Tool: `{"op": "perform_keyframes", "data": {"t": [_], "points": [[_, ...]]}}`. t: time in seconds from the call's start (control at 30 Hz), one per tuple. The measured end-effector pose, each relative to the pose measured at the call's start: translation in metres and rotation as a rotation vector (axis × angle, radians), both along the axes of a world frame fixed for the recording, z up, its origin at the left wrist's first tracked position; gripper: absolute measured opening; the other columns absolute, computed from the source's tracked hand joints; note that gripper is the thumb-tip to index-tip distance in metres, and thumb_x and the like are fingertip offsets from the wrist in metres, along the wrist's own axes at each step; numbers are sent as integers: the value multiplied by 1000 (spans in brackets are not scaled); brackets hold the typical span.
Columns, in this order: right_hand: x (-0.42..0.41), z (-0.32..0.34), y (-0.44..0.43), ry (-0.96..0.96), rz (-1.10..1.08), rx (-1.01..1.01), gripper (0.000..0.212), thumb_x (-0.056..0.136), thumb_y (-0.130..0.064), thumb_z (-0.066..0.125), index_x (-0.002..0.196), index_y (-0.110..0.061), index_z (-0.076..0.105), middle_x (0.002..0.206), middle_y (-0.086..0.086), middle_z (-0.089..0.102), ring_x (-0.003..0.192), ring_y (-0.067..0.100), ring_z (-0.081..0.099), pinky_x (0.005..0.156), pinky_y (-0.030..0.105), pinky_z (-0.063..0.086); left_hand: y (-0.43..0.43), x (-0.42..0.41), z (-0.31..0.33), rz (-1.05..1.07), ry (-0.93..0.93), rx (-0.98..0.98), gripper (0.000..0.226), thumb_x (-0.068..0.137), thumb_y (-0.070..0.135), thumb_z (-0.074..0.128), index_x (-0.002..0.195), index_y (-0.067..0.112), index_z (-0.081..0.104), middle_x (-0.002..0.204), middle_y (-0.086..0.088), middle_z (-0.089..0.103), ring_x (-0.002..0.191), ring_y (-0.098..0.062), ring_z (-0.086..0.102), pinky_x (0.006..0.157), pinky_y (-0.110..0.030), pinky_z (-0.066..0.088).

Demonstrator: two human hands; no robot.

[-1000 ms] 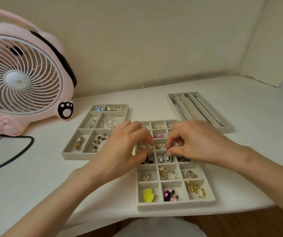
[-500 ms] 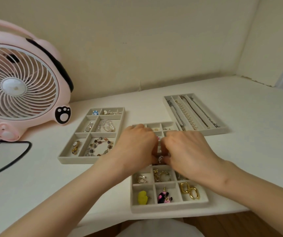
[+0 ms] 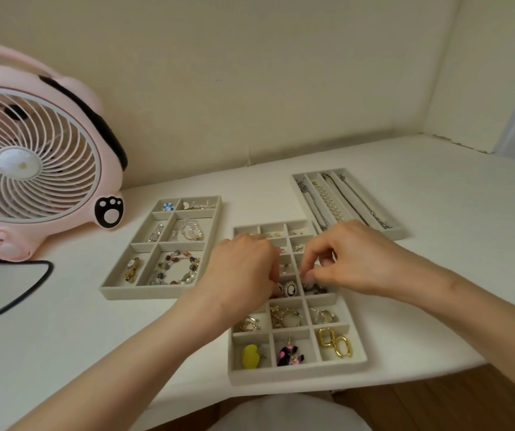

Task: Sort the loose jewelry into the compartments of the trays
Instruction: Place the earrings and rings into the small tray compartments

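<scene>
One cameo lies between left hand and right-hand fingers

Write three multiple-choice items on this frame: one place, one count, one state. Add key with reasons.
1. Where in the grid tray do the gold link earrings lie?
A) near-right corner cell
B) far-row cell
C) middle-row cell

2. How many trays are in view?
A) two
B) three
C) five

3. How are the left hand and right hand?
A) flat, fingers straight
B) lifting a tray
C) fingers curled, over the grid tray

Key:
1A, they lie in the nearest right cell.
2B, bracelet tray, grid tray, long-slot tray.
3C, both curl over its middle cells; any hold is hidden.
</scene>
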State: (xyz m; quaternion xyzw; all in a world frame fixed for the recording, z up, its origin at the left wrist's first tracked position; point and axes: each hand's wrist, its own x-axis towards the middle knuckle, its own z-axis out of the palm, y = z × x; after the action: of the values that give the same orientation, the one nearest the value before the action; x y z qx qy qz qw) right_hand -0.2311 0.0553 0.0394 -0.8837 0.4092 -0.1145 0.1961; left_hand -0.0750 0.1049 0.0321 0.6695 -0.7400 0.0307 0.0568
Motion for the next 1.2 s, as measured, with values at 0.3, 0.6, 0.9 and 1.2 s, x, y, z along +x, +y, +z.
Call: {"op": "perform_keyframes", "data": {"t": [0.3, 0.6, 0.9, 1.2], "points": [[-5, -4, 1, -34, 24, -47, 28, 84, -16, 57, 83, -39, 72, 76, -7, 66, 68, 6, 57, 60, 18, 42, 3, -2, -5, 3, -16, -61, 11, 86, 31, 61, 93, 29, 54, 107, 5, 53, 106, -17, 48, 74, -25, 31], [-20, -3, -9, 25, 6, -92, 6, 79, -32, 73, 82, -37, 72, 68, -9, 54, 67, 5, 51, 57, 18, 34, 5, 7, -1, -36, 195, -122, 7, 88, 31, 58, 91, 25, 56, 91, 12, 53, 86, -8, 48, 70, -22, 39], [-9, -12, -8, 43, 56, -176, 14, 79, -43, 70, 88, -33, 74, 67, -14, 47, 66, 3, 44, 56, 13, 26, -1, 6, -12, -142, 361, -231, 6, 86, 18, 61, 88, 24, 60, 83, 13, 52, 79, -6, 45, 70, -22, 40], [-2, -20, -1, 70, 82, -238, 15, 87, -29, 63, 98, -33, 72, 66, -19, 35, 75, 3, 39, 64, 23, 30, -2, 5, -14, -185, 409, -288, 6, 85, 16, 60, 87, 22, 61, 82, 10, 54, 79, -9, 48, 70, -27, 43]]}}
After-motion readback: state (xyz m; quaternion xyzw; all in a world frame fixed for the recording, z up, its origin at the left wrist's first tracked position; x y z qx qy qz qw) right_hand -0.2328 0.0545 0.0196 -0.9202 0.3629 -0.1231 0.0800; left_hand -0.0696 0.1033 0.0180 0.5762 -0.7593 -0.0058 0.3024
